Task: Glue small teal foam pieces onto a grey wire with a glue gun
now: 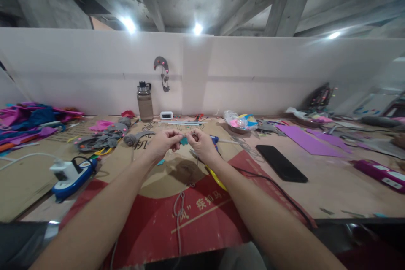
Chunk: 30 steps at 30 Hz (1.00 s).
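Observation:
My left hand (165,143) and my right hand (201,145) meet above the cardboard, fingers pinched. Between their fingertips is a small teal piece, perhaps felt (184,140); both hands seem to grip it, though its edges are partly covered. Below and left of it, a second teal piece (160,162) lies on the cardboard sheet (152,183). Under my right forearm shows a yellow scissor handle (217,178), partly hidden. A thin grey cord (177,215) trails in loops over the red printed part towards the near edge. Something blue (215,139) lies just behind my right hand.
A blue power strip (74,181) with a white plug sits left, and a black phone (281,163) right. Behind stand a bottle (145,103) and a small white clock (166,115). Purple sheets (308,140) lie right; grey felt pieces (101,138) lie left. A dark cable (272,181) crosses the table.

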{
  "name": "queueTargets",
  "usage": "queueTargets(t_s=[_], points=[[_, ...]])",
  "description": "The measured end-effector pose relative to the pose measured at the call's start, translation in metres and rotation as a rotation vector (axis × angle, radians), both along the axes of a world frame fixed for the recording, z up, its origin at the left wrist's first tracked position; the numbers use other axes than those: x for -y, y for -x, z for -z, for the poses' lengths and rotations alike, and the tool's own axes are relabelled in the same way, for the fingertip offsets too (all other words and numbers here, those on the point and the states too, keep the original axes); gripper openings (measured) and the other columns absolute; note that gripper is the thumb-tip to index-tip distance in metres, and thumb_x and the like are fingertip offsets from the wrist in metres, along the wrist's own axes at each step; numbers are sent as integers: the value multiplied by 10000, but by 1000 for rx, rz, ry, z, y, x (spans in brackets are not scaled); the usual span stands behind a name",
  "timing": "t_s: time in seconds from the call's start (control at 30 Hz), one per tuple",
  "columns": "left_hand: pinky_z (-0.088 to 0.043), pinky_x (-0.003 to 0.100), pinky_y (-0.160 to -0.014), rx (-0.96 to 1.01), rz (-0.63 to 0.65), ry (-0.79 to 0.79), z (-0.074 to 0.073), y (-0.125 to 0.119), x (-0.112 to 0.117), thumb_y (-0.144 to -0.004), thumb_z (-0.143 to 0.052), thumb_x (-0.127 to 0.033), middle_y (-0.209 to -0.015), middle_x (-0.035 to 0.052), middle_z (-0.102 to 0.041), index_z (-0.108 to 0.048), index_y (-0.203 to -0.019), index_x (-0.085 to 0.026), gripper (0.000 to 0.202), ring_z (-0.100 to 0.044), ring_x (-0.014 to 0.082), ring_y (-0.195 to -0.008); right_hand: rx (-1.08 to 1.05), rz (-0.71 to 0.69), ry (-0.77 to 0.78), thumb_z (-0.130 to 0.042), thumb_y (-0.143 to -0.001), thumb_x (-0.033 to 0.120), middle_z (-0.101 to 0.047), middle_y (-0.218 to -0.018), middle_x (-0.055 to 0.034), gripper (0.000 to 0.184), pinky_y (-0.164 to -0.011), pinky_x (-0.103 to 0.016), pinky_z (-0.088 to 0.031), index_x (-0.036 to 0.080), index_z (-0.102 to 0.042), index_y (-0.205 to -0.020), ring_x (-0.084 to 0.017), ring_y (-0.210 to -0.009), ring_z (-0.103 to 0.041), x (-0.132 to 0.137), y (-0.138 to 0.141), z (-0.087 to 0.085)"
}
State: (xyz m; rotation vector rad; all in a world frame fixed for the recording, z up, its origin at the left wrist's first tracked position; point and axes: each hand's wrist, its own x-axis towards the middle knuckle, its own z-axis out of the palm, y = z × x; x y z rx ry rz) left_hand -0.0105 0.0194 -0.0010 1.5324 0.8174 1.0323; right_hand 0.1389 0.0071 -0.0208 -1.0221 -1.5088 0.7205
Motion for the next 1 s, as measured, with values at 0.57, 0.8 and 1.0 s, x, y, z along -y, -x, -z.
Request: queueTargets(t_s=[0.57,0.8,1.0], points=[[-274,183,-395,-119,-40,-70,0,-1,2,-678,-646,-382,-486,-29,-507,-591,-748,-130,267,-437,64,-409,33,12,-61,-500,-742,435,-362,-539,64,250,-456,-213,-238,185,-487,-729,-76,-486,-295,-3,1,7],[-351,201,-471,50,142,60,-5,2,4,-727,-609,-395,-591,39,-586,-616,-823,-106,305,-512,91,-507,-17,15,-47,-498,-735,437,-367,-550,59,255,-454,-210,-246,185,-470,-714,-73,-490,-306,2,-3,-2],[-312,191,-401,137,77,238,-3,4,-2,-758,-520,-509,-721,81,-618,-611,-907,-111,435,-581,124,-548,-71,11,-26,-508,-722,472,-347,-532,67,292,-447,-213,-222,185,-458,-701,-68,-472,-283,5,-4,-8]])
